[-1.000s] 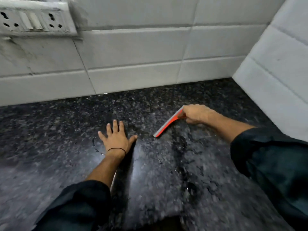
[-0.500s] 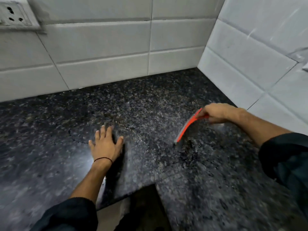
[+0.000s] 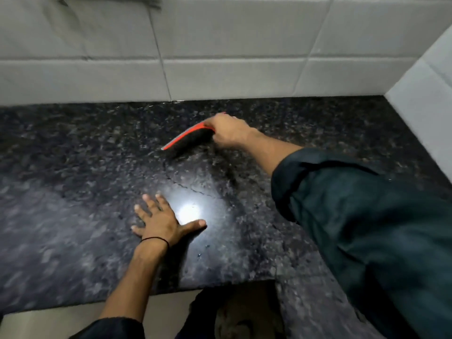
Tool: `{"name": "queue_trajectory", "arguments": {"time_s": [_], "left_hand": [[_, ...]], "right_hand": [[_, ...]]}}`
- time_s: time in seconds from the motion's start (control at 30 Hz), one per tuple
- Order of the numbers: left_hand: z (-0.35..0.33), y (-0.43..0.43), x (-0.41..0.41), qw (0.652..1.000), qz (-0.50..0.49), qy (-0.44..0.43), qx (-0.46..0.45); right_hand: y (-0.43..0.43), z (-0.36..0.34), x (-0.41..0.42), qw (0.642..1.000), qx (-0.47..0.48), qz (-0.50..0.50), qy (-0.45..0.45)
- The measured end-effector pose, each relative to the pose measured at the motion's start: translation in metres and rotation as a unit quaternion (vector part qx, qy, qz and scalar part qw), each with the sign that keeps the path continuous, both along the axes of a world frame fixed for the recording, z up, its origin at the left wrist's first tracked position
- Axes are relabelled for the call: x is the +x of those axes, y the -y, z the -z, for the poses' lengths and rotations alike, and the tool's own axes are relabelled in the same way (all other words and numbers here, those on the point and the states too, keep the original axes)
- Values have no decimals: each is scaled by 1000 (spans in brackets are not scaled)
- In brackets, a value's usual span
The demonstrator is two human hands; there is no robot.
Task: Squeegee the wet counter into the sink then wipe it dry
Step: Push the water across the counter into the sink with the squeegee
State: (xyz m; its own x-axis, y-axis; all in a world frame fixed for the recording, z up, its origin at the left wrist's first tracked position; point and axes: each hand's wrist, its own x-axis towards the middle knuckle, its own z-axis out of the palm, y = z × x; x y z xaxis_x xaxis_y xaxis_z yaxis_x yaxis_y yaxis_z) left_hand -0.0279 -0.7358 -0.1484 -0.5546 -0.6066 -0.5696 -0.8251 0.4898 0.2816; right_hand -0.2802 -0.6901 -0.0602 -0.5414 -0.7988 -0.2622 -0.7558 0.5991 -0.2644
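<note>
Left hand [image 3: 160,220]: lies flat, palm down, on the dark speckled granite table [image 3: 73,192], near its front edge. The fingers [image 3: 149,204] are spread and straight, with the thumb pointing right. The hand holds nothing.
Wrist band: a thin black band [image 3: 156,239] circles the left wrist.
Light reflection: a bright white glare [image 3: 189,212] sits on the wet table surface, just right of the left hand and touching the thumb area.
Squeegee: the red flat-bladed squeegee [image 3: 184,138] stands well beyond the left hand, toward the rear wall. The blade runs diagonally, with its lower-left tip on the table and its upper-right end in the right hand. A dark shadow lies directly beneath the blade.
Water: faint wet streaks and small droplets [image 3: 199,250] show on the table between the two hands.
Right hand [image 3: 227,132]: the fingers are curled closed around the upper end of the squeegee. The grip end itself is hidden by the hand.
Right sleeve: a dark teal fabric sleeve [image 3: 354,216] is rolled up on the forearm.
Rear wall: white rectangular tiles [image 3: 220,45] meet the table along its far edge.
</note>
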Motion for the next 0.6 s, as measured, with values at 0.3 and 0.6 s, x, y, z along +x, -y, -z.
{"name": "queue_trajectory", "arguments": {"time_s": [0.3,0.6], "left_hand": [[5,7,-6,999,21,30,-6],[-1,-3,3,1000,-1,-12,-26]], "right_hand": [[108,15,15,996,29,-58,-61],[10,-13,43,987,112,-108,-29]]}}
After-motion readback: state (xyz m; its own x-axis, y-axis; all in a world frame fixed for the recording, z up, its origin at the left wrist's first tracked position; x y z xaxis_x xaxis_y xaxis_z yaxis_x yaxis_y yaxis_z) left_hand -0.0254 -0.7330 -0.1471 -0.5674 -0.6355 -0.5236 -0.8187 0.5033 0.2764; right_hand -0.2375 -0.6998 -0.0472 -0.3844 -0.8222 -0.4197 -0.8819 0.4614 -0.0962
